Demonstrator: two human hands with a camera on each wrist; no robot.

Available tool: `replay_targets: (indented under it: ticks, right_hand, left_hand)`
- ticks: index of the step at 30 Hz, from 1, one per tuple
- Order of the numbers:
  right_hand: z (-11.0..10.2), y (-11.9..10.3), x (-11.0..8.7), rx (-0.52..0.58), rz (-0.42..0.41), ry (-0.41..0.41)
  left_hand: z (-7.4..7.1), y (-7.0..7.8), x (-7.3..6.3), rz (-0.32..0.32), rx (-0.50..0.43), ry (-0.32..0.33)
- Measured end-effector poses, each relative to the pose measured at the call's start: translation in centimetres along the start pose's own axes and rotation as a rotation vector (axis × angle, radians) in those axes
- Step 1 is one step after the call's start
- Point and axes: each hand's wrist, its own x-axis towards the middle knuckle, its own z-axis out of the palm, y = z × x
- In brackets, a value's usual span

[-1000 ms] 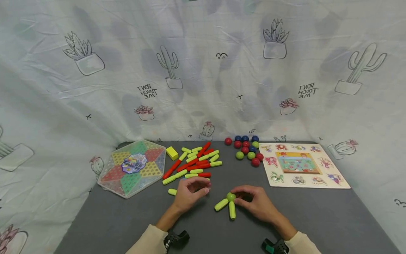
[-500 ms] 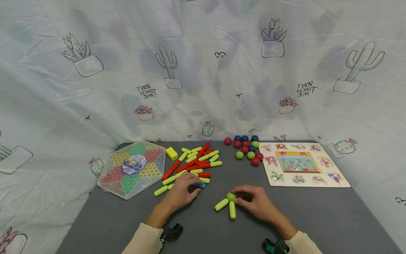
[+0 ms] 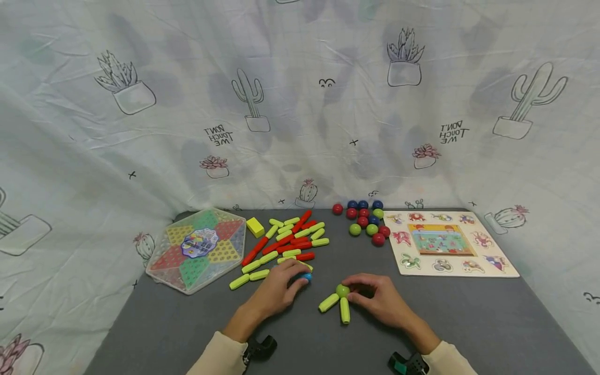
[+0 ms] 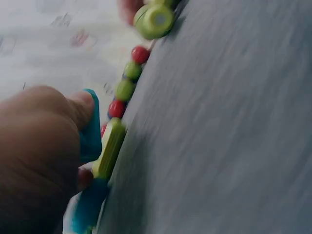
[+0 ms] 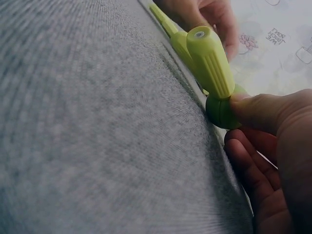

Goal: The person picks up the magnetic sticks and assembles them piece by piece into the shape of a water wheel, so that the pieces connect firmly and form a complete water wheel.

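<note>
My left hand pinches a blue piece between thumb and fingers, low over the table beside the pile of sticks. Only the end of that piece shows in the head view, so its full shape is hidden. My right hand grips a green ball with thumb and fingertips. Joined to this ball are two yellow-green sticks, one stick angled to the left and the other stick pointing toward me. A second blue piece, blurred, lies below the left fingers in the left wrist view.
Several red and yellow-green sticks lie behind my left hand, with a yellow block beside them. A hexagonal game box is at left. Several coloured balls and a wooden puzzle board sit at back right.
My left hand first moved left, then slightly back right, and the blue piece in its fingers came into view. A yellow-green stick lies farther left than before. My right hand stays on the ball.
</note>
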Motion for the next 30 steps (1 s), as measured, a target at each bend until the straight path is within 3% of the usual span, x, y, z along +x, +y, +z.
replay_targets:
  ticks: [4,8,12,20,27,30]
  right_hand:
    - [0.0,0.0,0.1,-0.014,-0.012,-0.009]
    - [0.0,-0.2,0.2,-0.036,-0.013,-0.045]
    - [0.1,-0.5,0.2,-0.044,0.007,-0.060]
    - [0.9,-1.3,0.4,-0.050,0.050,0.002]
    - [1.0,-1.3,0.4,-0.046,0.058,0.002]
    - [1.0,-1.1,0.5,-0.047,0.068,-0.006]
  left_hand:
    - [1.1,1.9,0.5,0.008,-0.078,-0.090]
    - [2.4,2.9,0.6,-0.010,-0.128,-0.144]
    - [3.0,3.1,0.5,-0.042,-0.173,-0.131]
    - [3.3,3.2,0.4,-0.071,-0.197,-0.093]
    - [3.3,3.3,0.4,-0.061,-0.225,-0.079]
    - [2.9,2.9,0.3,-0.066,-0.278,-0.094]
